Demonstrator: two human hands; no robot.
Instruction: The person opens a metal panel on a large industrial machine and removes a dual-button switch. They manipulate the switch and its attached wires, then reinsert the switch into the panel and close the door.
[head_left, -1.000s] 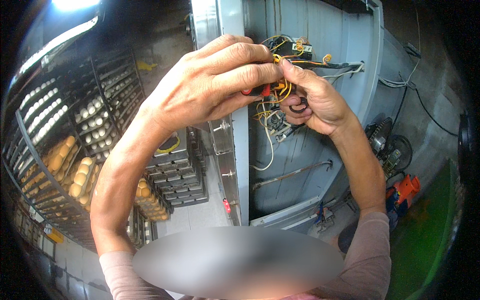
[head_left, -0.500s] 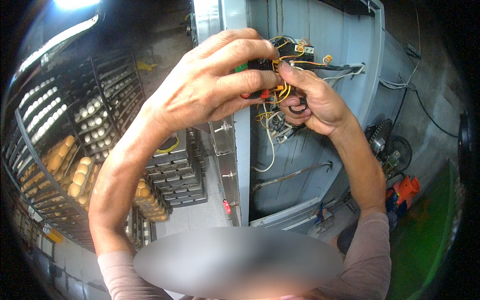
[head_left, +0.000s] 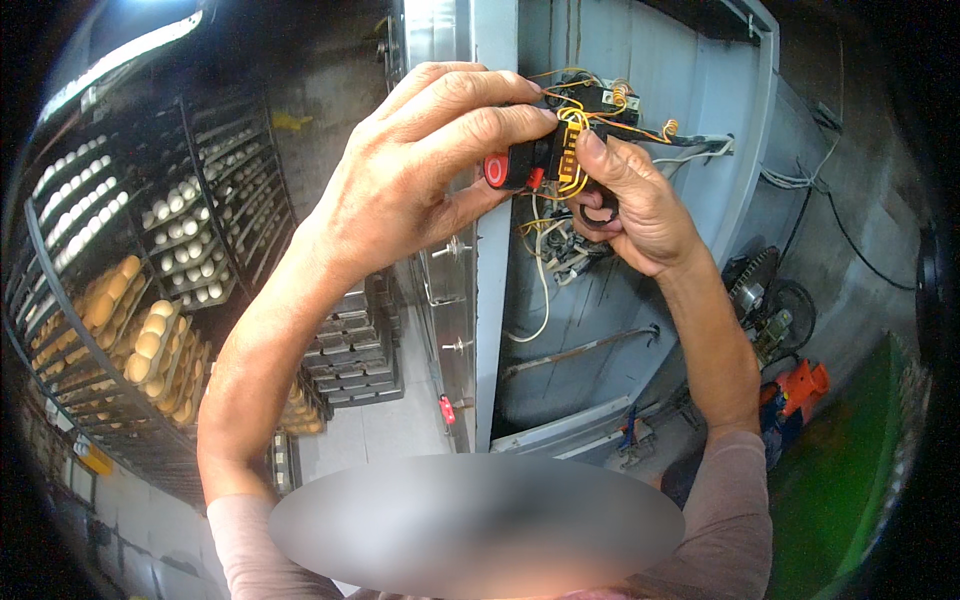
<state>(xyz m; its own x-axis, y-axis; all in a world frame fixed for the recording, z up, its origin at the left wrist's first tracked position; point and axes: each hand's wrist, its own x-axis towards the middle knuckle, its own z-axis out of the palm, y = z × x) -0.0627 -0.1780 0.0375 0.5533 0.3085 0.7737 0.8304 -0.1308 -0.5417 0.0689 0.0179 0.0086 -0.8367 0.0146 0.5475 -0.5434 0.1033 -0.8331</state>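
Between my hands is a push-button switch (head_left: 507,168) with a black body, a red button face and yellow-marked terminals wired with yellow leads. My left hand (head_left: 415,150) grips it from the left, fingers over the top and thumb underneath. From the right, my right hand (head_left: 640,205) has its thumb against the terminal side. A black ring (head_left: 598,214) is held in its curled fingers. Behind the hands, a black terminal part (head_left: 600,97) with coiled orange wire ends sits inside the blue-grey metal cabinet (head_left: 570,400). Loose white wires (head_left: 546,290) hang below the switch.
Racks of white dough balls (head_left: 185,230) and browned buns (head_left: 150,345) stand at the left. Stacked metal pans (head_left: 355,350) rest on the tiled floor. At the right are a sprocket (head_left: 752,275), an orange object (head_left: 800,390) and a green surface (head_left: 840,480).
The switch has turned, so its red button face and yellow-marked terminals now show more plainly. Both hands keep hold, and my right thumb has shifted slightly right. The view has shifted a little.
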